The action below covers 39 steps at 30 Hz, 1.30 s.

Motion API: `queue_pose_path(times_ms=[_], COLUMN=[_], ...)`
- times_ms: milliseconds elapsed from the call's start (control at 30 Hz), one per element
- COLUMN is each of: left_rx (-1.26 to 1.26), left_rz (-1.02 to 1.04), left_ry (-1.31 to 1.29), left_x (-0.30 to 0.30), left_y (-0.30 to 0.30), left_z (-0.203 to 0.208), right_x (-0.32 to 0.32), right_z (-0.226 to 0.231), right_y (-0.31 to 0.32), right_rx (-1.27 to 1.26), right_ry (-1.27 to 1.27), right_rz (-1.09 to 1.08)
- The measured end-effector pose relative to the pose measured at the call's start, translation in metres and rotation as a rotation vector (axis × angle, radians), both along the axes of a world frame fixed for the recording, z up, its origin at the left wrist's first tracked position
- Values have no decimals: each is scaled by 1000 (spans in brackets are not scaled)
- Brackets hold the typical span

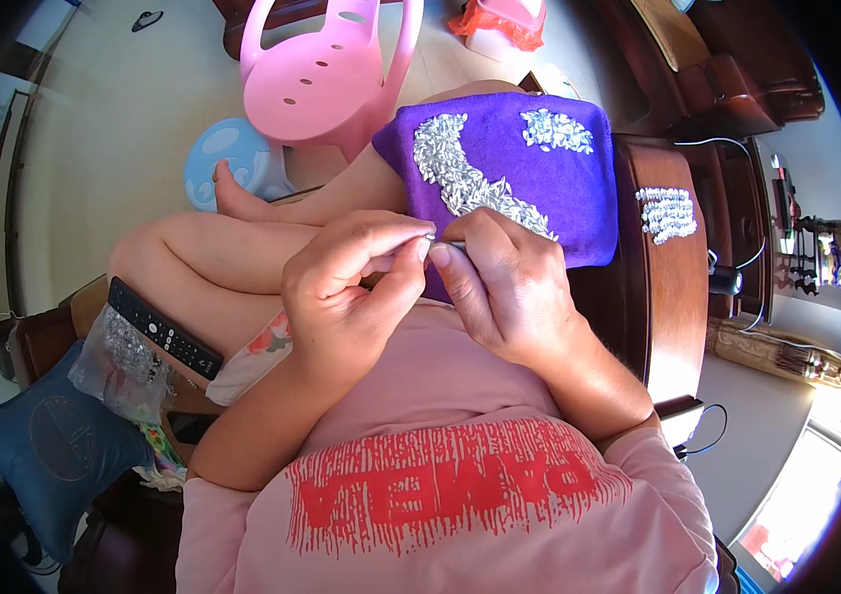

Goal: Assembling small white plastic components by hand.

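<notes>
My left hand (349,289) and my right hand (511,285) meet over my lap, thumb and forefinger pinched on each. A tiny silvery piece (429,238) shows at the left fingertips. What the right fingers grip is mostly hidden, with only a thin grey edge showing between the hands. Just beyond them a purple cloth-covered surface (499,163) rests on my legs. On it lie a long curved heap of small silvery leaf-shaped pieces (448,163) and a smaller heap of similar pieces (557,131) at the far right.
Rows of silvery pieces (668,213) lie on the wooden armrest (673,297) at right. To my left are a black remote control (165,329), a clear plastic bag (118,361) and a blue cushion (59,436). A pink chair (316,84) and a blue stool (227,163) stand ahead.
</notes>
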<state>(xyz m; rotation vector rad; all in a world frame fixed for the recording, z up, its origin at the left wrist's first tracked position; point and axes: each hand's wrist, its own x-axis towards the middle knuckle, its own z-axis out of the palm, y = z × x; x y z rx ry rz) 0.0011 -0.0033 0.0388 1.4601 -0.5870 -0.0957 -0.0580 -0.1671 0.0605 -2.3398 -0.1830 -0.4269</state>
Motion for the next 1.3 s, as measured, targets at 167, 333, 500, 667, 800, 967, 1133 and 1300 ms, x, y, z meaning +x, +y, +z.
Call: queue_pose_path(times_ms=[167, 333, 500, 667, 800, 967, 1133, 1300], left_rx=[13, 11, 28, 32, 15, 19, 29, 7], left_rz=[7, 9, 6, 28, 26, 19, 18, 30], left_ry=[-58, -54, -56, 33, 65, 36, 30, 48], left_x=[0, -1, -2, -3, -3, -2, -2, -4], left_y=[1, 1, 1, 3, 3, 5, 5, 2], left_z=[-3, -1, 1, 0, 0, -2, -4, -4], right_x=[-1, -2, -3, -5, -8, -7, -5, -4], right_z=[1, 2, 3, 4, 5, 1, -1, 0], right_y=[0, -2, -3, 1, -1, -4, -8, -2], right_rx=[-52, 108, 127, 395, 806, 1041, 1162, 1084], right_ry=[-35, 38, 67, 94, 302, 500, 567, 542], right_rz=[-11, 38, 52, 28, 77, 44, 60, 9])
